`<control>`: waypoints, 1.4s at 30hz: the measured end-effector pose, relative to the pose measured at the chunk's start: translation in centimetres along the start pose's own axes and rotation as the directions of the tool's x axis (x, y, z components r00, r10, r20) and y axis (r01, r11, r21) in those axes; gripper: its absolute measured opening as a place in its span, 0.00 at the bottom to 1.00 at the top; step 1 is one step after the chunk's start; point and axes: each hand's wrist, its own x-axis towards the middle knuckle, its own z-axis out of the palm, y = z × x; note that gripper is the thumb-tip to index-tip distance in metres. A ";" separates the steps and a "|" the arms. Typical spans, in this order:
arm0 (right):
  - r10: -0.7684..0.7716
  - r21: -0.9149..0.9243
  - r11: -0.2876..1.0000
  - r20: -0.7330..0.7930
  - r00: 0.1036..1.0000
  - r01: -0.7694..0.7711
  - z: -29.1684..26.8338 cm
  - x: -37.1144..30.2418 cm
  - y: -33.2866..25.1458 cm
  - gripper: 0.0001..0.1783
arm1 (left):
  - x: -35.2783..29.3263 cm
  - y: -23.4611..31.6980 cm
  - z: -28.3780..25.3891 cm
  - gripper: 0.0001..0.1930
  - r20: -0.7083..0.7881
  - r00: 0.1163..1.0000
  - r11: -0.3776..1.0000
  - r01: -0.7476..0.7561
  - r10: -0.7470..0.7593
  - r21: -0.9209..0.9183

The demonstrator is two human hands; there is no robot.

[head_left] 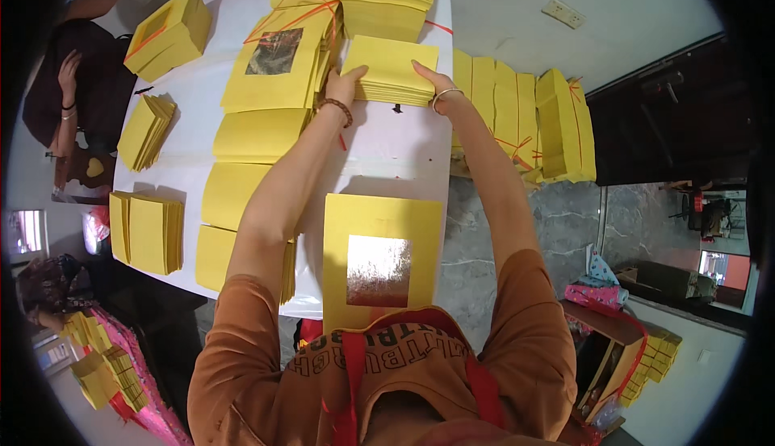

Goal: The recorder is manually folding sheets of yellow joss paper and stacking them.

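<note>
Both my arms reach forward over the white table. Between my hands sits a stack of yellow paper sheets, its layered near edge facing me. My left hand grips the left side, thumb on top, and my right hand presses the right side. Whether the stack's underside rests on the table is hard to see. Close to my body lies a yellow paper pile with a shiny silver square on its face. A yellow bundle with a dark foil square and red string lies left of my left hand.
Yellow stacks line the table left of my left arm, with taller ones at the far end. More yellow bundles stand along the left edge, near a seated person. Tied yellow bundles stand beyond the table's right side.
</note>
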 end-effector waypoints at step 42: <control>-0.820 -0.911 -0.133 0.322 0.474 0.390 1.1 1.5 0.4 0.26 | -3.5 1.3 3.7 0.29 0.568 0.791 -0.526 -0.390 0.229 0.756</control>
